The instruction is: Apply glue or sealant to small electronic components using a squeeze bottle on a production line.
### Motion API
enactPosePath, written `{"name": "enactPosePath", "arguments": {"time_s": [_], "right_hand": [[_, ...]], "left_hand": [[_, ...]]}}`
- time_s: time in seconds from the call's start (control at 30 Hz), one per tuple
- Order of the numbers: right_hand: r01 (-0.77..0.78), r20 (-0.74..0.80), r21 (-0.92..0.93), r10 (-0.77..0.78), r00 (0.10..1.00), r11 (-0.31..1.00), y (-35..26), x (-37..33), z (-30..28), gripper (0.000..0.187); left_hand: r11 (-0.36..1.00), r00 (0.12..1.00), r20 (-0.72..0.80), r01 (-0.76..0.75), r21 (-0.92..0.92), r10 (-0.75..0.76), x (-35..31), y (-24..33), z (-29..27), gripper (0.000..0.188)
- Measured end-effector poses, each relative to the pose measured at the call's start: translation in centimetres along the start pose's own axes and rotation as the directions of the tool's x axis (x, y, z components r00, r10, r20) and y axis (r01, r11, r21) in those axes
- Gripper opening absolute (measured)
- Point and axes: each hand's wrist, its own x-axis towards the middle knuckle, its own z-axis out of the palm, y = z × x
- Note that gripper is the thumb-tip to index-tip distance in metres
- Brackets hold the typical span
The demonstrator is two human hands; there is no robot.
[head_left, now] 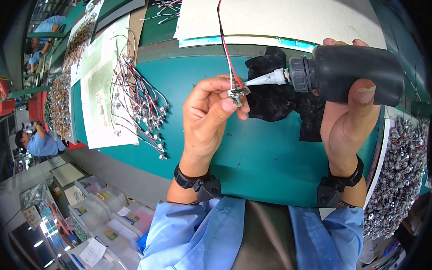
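Two hands work: left hand (209,113) pinches the small part (238,94); right hand (349,119) grips the bottle (356,73). Squeeze gently, nozzle (266,79) steady on it.

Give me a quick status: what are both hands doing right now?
Left hand pinching small wired part. Right hand gripping black bottle, nozzle at part. Black cloth behind; nothing in between.

Left hand (208,116) is covering most of the small metal part (237,95), so its shape is too small to make out. Red-black wires (225,39) above that part are running off the top edge. Right hand (348,116) is hiding the black bottle's (358,69) underside. Black cloth (275,99) behind the nozzle is partly hidden. Pile of parts (400,167) right of the bottle is blurring at the rim.
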Motion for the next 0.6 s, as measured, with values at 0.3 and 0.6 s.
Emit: {"name": "enactPosePath", "arguments": {"time_s": [0.3, 0.6], "right_hand": [[0.001, -0.126, -0.021, -0.003, 0.992, 1.000, -1.2, 0.4, 0.2, 0.065], [0.065, -0.080, -0.144, -0.077, 0.994, 0.987, -1.4, -0.9, 1.3, 0.077]], "left_hand": [[0.992, 0.996, -0.005, -0.090, 0.088, 0.091, 0.2, 0.0, -0.4, 0.022], [0.988, 0.990, -0.031, -0.132, 0.086, 0.135, 0.1, 0.1, -0.1, 0.021]]}}
